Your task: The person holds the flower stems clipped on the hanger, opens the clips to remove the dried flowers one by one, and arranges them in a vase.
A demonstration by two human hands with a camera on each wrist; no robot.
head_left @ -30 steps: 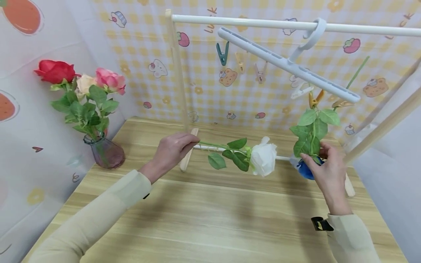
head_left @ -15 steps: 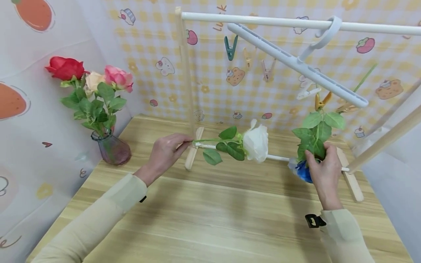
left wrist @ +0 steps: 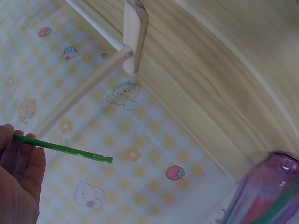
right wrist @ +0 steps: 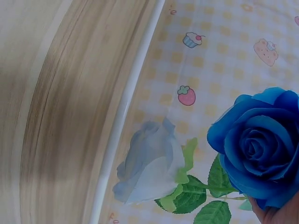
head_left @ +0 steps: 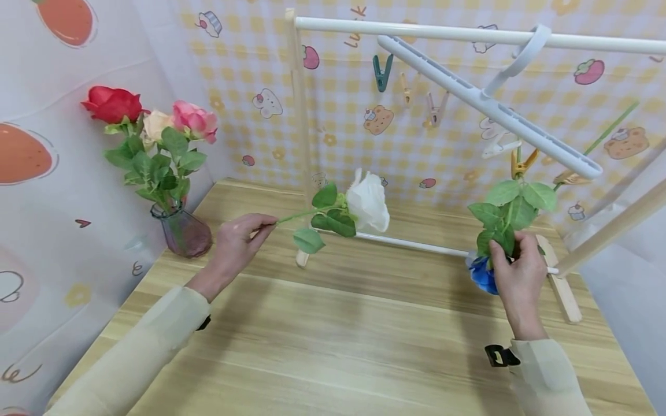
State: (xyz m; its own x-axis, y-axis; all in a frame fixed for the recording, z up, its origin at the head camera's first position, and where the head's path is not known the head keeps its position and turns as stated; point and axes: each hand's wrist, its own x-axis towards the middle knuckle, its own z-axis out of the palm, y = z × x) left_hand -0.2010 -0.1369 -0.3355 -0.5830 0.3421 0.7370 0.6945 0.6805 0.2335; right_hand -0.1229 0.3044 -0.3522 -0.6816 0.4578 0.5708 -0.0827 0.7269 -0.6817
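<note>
My left hand (head_left: 236,245) pinches the green stem of a white rose (head_left: 368,201) between thumb and fingertips, the bloom pointing right. In the left wrist view, the stem's end (left wrist: 96,156) sticks out past the fingers. My right hand (head_left: 520,283) holds a blue rose (head_left: 483,276) just behind its bloom, which hangs head down. Its stem runs up to an orange clothespin (head_left: 522,164) under the pale blue hanger (head_left: 489,105). Beside it, in the right wrist view, hangs a pale blue-white rose (right wrist: 152,163). Left of the left hand stands a purple glass vase (head_left: 187,234).
Red (head_left: 113,104), cream (head_left: 156,126) and pink roses (head_left: 193,120) stand in the vase. The hanger slants from the white rail (head_left: 416,30) of a wooden rack. Several other clothespins hang on it, among them a green one (head_left: 382,73). A wooden table (head_left: 354,346) lies below.
My left hand has moved left with the white rose, drawing it away from the rack's middle, its bloom tilting upward. My right hand stays on the blue rose. The view has shifted slightly.
</note>
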